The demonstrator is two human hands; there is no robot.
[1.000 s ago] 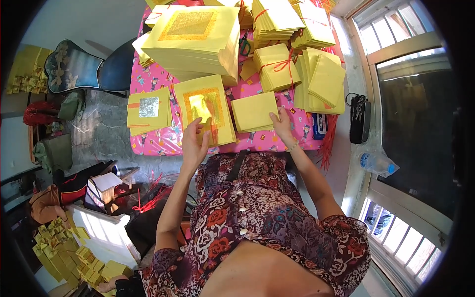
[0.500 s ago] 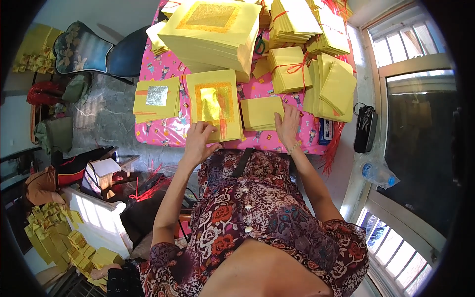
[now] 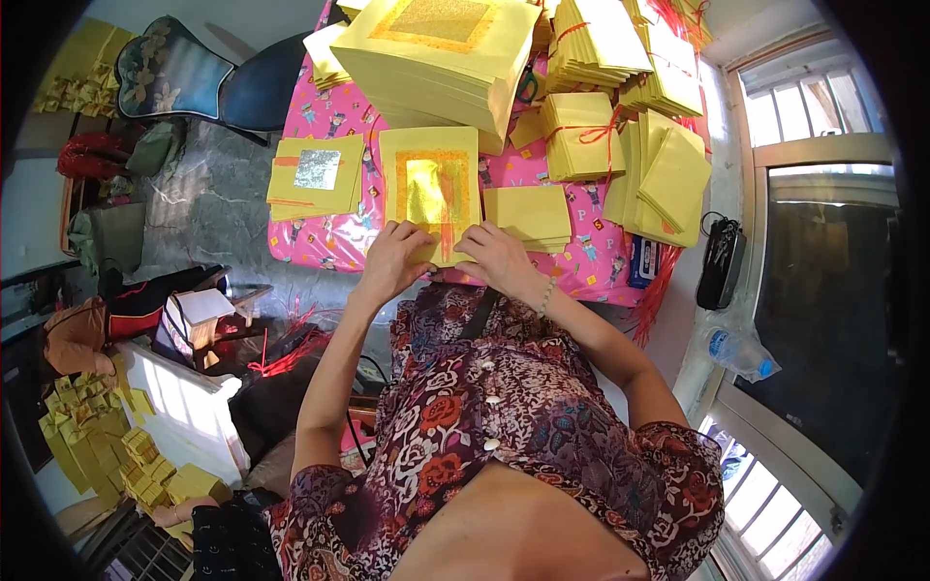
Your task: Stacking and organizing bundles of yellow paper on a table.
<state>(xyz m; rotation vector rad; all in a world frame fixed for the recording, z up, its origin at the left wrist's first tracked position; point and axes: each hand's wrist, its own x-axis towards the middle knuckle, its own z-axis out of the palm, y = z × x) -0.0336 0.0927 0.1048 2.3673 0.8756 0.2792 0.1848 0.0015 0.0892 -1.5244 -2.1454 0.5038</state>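
Your left hand (image 3: 395,259) and right hand (image 3: 496,257), apart, pinch foil-faced paper (image 3: 428,198).
Flat, untied; one-o'clock bundle (image 3: 577,147) already tied.

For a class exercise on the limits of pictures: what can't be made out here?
In the head view:
- Gold-foiled yellow sheet: near corners covered by the left hand and right hand.
- Tall yellow paper stack: far end cut off by the upper edge; sheets too thin to count.
- Chair seat: right part hidden behind the pink tablecloth.
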